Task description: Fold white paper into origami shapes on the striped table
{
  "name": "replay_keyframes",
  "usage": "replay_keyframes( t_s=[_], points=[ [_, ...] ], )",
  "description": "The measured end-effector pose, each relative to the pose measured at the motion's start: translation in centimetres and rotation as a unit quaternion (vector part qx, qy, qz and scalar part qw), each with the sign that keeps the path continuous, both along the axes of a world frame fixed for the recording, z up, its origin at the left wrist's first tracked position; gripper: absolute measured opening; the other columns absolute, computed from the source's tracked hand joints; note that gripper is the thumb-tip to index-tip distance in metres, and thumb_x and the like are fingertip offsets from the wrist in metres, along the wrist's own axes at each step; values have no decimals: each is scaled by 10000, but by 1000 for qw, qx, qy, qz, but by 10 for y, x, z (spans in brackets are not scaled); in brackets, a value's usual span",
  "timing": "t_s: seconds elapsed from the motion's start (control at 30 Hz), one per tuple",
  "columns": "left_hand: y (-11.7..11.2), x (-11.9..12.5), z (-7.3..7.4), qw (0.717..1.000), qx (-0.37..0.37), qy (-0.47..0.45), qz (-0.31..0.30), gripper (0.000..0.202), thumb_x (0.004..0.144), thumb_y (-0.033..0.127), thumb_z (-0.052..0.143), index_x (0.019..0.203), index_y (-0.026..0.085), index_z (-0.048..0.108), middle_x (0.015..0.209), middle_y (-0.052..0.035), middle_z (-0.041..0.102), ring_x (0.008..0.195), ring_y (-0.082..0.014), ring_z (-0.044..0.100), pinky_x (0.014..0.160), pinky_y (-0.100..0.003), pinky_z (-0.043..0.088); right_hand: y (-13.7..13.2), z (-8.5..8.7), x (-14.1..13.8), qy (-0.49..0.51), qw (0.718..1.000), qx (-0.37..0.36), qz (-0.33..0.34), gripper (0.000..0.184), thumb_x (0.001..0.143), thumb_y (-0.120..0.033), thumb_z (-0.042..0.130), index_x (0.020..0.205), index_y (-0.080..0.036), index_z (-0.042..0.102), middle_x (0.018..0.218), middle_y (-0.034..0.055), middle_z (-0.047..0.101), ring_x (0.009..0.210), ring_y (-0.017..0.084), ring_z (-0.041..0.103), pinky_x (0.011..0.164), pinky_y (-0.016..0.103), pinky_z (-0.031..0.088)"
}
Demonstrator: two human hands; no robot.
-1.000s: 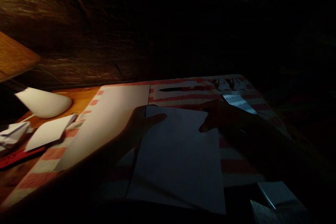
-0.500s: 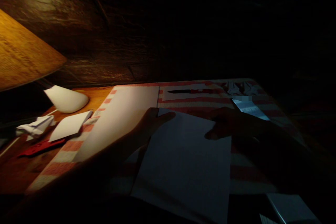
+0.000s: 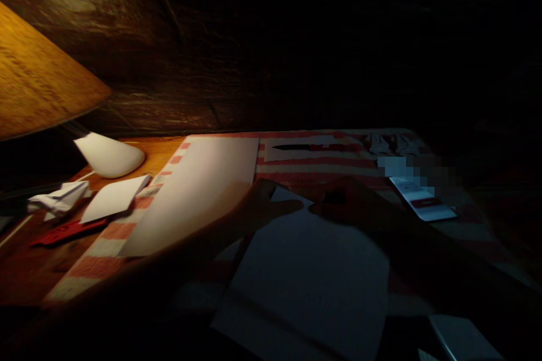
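A sheet of white paper (image 3: 305, 276) hangs in shadow in front of me, its lower part near the bottom of the view. My left hand (image 3: 271, 203) pinches its top edge, thumb on the near face. Close beside it, my right hand (image 3: 339, 203) has its fingers closed on the same sheet's top right part. The paper bows a little below the hands. Both hands are dark, so the finer finger positions are hard to see. Beyond them a knife (image 3: 309, 148) with a black blade and red handle lies on another piece of paper (image 3: 275, 155).
A striped cloth (image 3: 101, 248) covers the table. A large white sheet (image 3: 199, 192) lies left, near a lamp (image 3: 110, 155), folded paper (image 3: 114, 197), crumpled paper (image 3: 59, 200) and a red object (image 3: 63, 232). A lit phone (image 3: 423, 197) is at right, near folded paper shapes (image 3: 387, 142).
My right hand has moved left and the left hand slightly right, so they are closer together. The sheet's top right corner has come in, and more of the phone shows.
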State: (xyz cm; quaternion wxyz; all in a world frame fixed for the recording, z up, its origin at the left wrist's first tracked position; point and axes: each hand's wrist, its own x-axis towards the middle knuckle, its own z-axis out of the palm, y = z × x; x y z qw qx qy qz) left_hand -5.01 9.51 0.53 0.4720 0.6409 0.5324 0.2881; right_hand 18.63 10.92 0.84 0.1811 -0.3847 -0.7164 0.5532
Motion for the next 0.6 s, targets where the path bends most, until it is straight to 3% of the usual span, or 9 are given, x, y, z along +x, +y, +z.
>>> replay_keyframes(
  t_s=[0.2,0.33,0.6],
  points=[
    [-3,3,6,1000,9,11,-6,155,663,337,808,722,203,756,672,2,701,655,-168,603,600,-256,405,-1,-8,-11,52,998,39,-23,144,848,-321,700,798,-186,706,814,12,694,738,151,621,669,262,459],
    [-3,6,6,999,35,15,-11,161,672,329,799,621,196,723,603,16,651,636,-142,561,622,-249,386,-4,-12,-18,64,997,23,-42,154,802,-309,740,745,-179,682,760,4,663,688,137,593,621,252,436],
    [-1,-3,14,996,-46,-66,30,228,603,313,796,526,184,624,519,42,544,535,-105,485,539,-231,333,0,-6,-3,16,999,31,-37,174,832,-344,716,772,-181,715,748,-1,669,650,126,574,591,253,409]
  ],
)
